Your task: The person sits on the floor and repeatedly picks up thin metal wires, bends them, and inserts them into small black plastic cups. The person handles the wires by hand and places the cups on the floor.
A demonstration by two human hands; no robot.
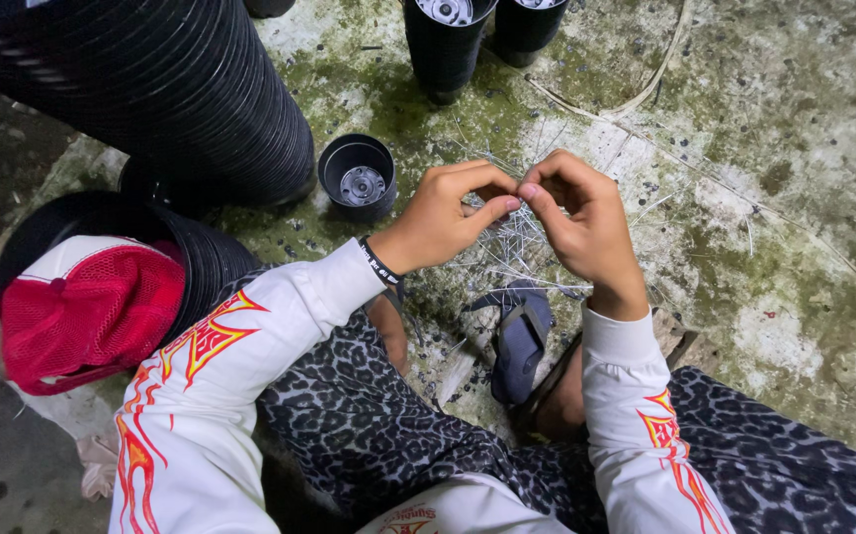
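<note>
the ground (794,129) is rough concrete, stained green with moss and littered with dry stalks. a small black pot (358,176) stands open beside a long stack of black pots (151,89) (a red cap (87,307) rests on another stack). both the left hand (443,218) and right hand (586,222) pinch thin wires (517,242), fingertips touching, above a sandal (522,336).

Open mossy concrete floor (794,198) across the right of the frame. Blocked upper left by a lying stack of black pots (181,89), at top centre by 2 upright stacks (448,44), centre-left by 1 single pot (357,178). Red cap (87,307) at left.
</note>
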